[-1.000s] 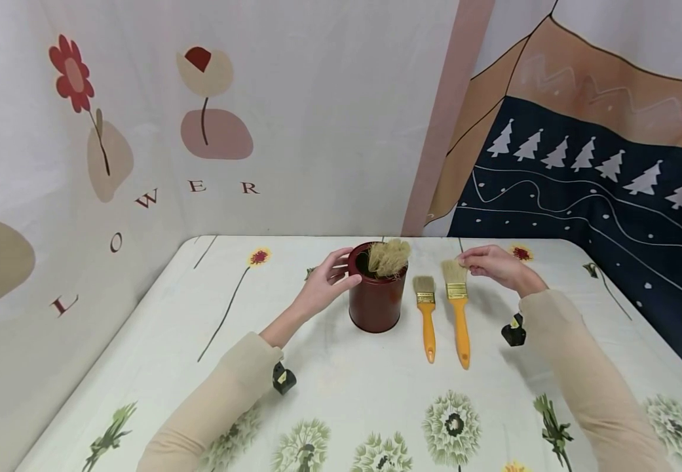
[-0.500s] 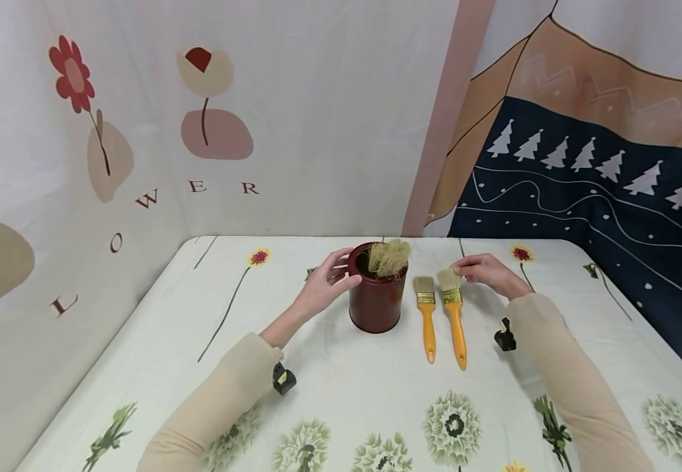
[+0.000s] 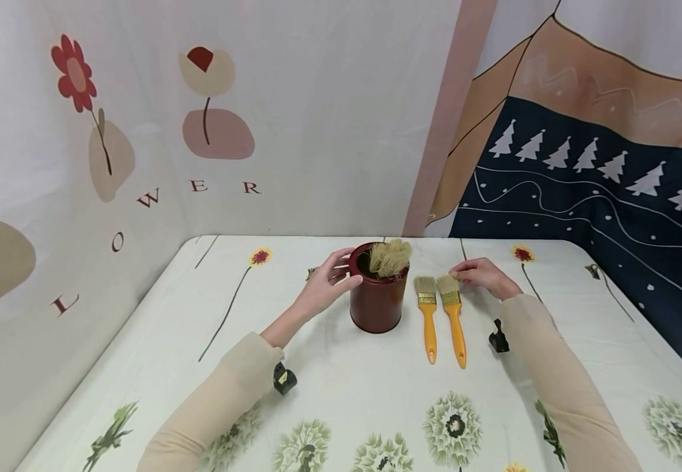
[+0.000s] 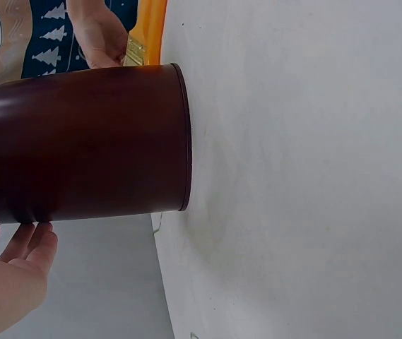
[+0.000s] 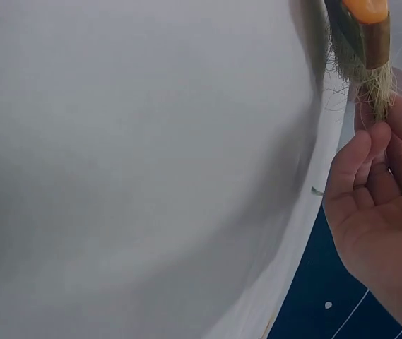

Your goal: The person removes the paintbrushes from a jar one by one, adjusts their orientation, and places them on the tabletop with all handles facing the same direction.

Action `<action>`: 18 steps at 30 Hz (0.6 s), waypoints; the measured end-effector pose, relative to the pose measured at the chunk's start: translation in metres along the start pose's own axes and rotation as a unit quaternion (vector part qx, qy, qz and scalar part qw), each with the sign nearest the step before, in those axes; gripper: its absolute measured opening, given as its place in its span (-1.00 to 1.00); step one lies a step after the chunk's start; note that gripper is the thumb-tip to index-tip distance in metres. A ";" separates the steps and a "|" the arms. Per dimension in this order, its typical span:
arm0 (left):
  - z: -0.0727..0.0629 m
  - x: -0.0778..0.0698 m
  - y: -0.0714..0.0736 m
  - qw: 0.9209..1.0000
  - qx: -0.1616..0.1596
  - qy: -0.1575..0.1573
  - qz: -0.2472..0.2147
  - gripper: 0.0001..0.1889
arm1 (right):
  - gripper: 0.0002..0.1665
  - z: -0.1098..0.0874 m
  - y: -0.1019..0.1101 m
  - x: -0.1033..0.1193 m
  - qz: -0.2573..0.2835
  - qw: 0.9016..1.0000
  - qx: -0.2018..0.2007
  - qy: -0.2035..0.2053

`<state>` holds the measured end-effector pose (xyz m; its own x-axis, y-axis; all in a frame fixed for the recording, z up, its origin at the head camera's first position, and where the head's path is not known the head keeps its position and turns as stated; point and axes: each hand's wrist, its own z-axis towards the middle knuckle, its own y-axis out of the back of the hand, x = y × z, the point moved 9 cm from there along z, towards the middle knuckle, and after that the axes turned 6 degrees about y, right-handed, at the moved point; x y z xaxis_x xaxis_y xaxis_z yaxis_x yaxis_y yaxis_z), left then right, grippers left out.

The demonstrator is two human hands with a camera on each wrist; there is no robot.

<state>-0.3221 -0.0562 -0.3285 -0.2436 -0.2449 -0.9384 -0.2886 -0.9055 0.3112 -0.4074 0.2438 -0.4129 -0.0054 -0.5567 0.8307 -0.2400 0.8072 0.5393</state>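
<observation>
A dark red cylindrical can (image 3: 376, 305) stands upright on the table, with a tuft of pale straw-like fibres (image 3: 390, 257) sticking out of its top. My left hand (image 3: 324, 287) touches the can's left side near the rim, fingers extended; its fingertips meet the wall in the left wrist view. To the right of the can lies a paintbrush (image 3: 429, 331) with an orange handle. Beside it is a second, similar paintbrush (image 3: 457, 334), slightly slanted. My right hand (image 3: 483, 275) pinches this one's bristles between thumb and fingertips, seen close up in the right wrist view.
The table is covered with a white cloth (image 3: 329, 380) printed with flowers. Printed curtains (image 3: 317, 131) hang behind and at both sides. A small black device (image 3: 284, 379) hangs under the left wrist, and another (image 3: 498, 337) under the right.
My right hand has moved left and nearer, drawing the right-hand paintbrush's bristle end closer to the other brush. The left hand and the can have stayed put.
</observation>
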 end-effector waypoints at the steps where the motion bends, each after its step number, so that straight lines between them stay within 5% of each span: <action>1: 0.002 0.004 0.000 1.000 -0.001 -0.001 0.002 -0.39 | -0.61 0.000 0.000 -0.001 -0.003 1.000 0.000 -0.003; 6: 0.007 0.015 0.001 1.000 -0.012 -0.003 0.011 -0.39 | -0.63 0.000 0.002 -0.003 -0.014 1.000 -0.007 -0.014; 18: 0.006 0.014 0.002 1.000 -0.013 0.001 0.011 -0.39 | -0.64 0.003 0.006 -0.004 -0.015 1.000 -0.019 -0.016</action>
<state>-0.3317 -0.0588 -0.3400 -0.2473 -0.2664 -0.9316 -0.2592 -0.9082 0.3285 -0.4118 0.2506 -0.4133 -0.0298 -0.5868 0.8092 -0.2026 0.7963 0.5700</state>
